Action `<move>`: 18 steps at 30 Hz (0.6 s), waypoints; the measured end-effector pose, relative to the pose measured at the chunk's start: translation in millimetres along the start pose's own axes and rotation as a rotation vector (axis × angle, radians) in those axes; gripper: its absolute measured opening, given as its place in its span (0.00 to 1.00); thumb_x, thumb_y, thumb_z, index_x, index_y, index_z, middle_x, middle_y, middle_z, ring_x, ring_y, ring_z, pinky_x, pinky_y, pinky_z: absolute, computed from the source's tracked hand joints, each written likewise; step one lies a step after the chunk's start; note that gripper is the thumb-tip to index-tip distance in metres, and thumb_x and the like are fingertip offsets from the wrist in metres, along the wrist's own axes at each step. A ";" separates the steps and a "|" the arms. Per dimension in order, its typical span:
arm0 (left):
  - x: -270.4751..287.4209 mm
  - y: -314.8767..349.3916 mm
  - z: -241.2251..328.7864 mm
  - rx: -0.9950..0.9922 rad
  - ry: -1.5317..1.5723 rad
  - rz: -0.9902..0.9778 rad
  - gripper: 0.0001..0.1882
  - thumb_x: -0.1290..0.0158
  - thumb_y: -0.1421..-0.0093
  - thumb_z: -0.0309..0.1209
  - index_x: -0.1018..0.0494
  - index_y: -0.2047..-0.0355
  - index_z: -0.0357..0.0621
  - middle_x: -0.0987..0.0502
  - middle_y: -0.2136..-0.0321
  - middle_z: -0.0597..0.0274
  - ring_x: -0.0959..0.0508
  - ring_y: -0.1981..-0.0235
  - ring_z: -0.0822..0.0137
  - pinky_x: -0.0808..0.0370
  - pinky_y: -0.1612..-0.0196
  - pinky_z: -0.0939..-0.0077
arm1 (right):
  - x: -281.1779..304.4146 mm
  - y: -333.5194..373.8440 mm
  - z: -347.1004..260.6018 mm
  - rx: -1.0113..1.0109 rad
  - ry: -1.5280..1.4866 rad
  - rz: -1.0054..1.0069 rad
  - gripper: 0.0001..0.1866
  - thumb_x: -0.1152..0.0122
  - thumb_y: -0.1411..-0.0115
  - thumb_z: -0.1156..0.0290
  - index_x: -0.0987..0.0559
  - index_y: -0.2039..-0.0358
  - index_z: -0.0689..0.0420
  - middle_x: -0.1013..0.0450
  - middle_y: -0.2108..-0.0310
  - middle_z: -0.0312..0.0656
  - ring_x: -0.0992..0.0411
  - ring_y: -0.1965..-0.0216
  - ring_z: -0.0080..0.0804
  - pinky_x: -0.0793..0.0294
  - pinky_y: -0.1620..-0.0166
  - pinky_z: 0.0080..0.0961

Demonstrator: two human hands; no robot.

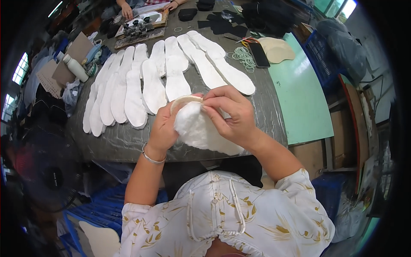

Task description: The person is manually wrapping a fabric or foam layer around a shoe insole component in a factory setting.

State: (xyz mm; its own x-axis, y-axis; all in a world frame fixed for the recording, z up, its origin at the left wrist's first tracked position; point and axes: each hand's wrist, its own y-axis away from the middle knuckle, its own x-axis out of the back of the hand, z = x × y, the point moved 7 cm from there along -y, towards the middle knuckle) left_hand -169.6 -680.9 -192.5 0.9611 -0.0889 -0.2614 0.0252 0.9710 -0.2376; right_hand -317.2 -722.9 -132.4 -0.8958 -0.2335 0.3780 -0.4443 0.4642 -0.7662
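Between my hands, above the table's near edge, is a white fluffy insole (201, 128), its curved edge turned up and its furry side showing. My left hand (165, 128) wraps round its left side, thumb along the edge. My right hand (231, 111) pinches the upper rim with thumb and fingertips. Part of the insole is hidden behind my right fingers. Just beyond my hands, several white insoles (155, 85) lie side by side in overlapping rows on the dark table (128, 143).
Rubber bands (244, 58), a black phone (259, 55) and cream sheet pieces (277, 49) lie at the right, by a green board (299, 94). A white bottle (75, 68) stands at the left. Another person's hand (127, 11) shows at the far side. A fan (51, 171) is at lower left.
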 end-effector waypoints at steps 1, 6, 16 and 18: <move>-1.0 1.2 -0.7 0.003 -0.006 -0.007 0.20 0.58 0.28 0.33 0.30 0.43 0.30 0.23 0.49 0.55 0.23 0.51 0.70 0.28 0.45 0.76 | 0.3 -0.1 -0.4 -0.023 -0.008 0.009 0.06 0.31 0.49 0.78 0.19 0.69 0.60 0.23 0.65 0.42 0.24 0.65 0.37 0.24 0.63 0.28; -5.6 5.8 -8.5 -0.026 0.067 0.020 0.25 0.60 0.26 0.40 0.32 0.42 0.29 0.25 0.45 0.52 0.25 0.46 0.67 0.29 0.42 0.73 | 1.3 4.3 1.6 -0.071 -0.009 0.071 0.06 0.31 0.50 0.78 0.19 0.71 0.60 0.23 0.67 0.41 0.24 0.67 0.37 0.24 0.65 0.28; -10.0 14.4 -20.0 0.057 0.055 0.068 0.68 0.64 0.56 0.82 0.40 0.38 0.25 0.31 0.41 0.49 0.28 0.42 0.60 0.32 0.38 0.66 | 5.8 9.6 -10.8 -0.057 0.065 0.171 0.07 0.30 0.51 0.78 0.21 0.73 0.58 0.25 0.70 0.40 0.27 0.70 0.36 0.27 0.67 0.28; -13.1 16.0 -17.1 0.019 0.050 0.058 0.65 0.55 0.56 0.79 0.38 0.39 0.25 0.30 0.42 0.50 0.27 0.42 0.61 0.31 0.38 0.65 | 6.0 13.1 -10.5 -0.084 0.054 0.172 0.07 0.30 0.51 0.78 0.21 0.73 0.58 0.25 0.70 0.40 0.27 0.70 0.36 0.27 0.67 0.29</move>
State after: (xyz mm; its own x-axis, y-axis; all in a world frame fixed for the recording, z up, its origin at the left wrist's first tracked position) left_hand -186.4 -668.0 -208.9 0.9463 -0.0428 -0.3204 -0.0245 0.9788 -0.2031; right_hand -328.5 -709.2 -134.7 -0.9566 -0.0995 0.2740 -0.2810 0.5639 -0.7766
